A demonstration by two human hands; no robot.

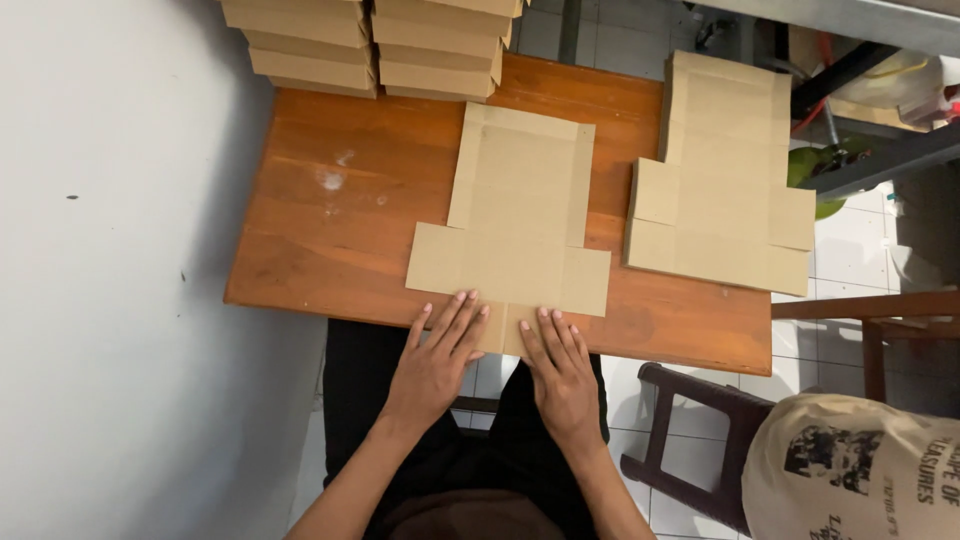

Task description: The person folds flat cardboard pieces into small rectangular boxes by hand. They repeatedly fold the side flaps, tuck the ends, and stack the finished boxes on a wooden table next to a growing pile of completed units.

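A big brown wooden tabletop (pixel 330 240) fills the middle, with a plain grey wall (pixel 100 280) to its left side. On the right end of the tabletop lies a pile of flat cardboard sheets (pixel 722 180), and part of the pile hangs over the tabletop's far edge. At the far end of the tabletop stand two stacks of folded cardboard boxes (pixel 370 45), side by side. In the middle of the tabletop lies one flat cardboard sheet (pixel 515 215), cut into a box shape with flaps, and its near flap reaches the tabletop's near edge. A dark stool (pixel 690 440) stands on the white tiled floor (pixel 850 260) below the tabletop's near right corner, and a tan cloth bag (pixel 850 480) with dark print sits just beside the stool. The left hand (pixel 437 355) is open and flat, with its fingers spread on the near flap of the single sheet. The right hand (pixel 560 365) is open and flat too, pressing down just beside it. I think some small pale smudges (pixel 335 180) mark the tabletop left of the sheet.
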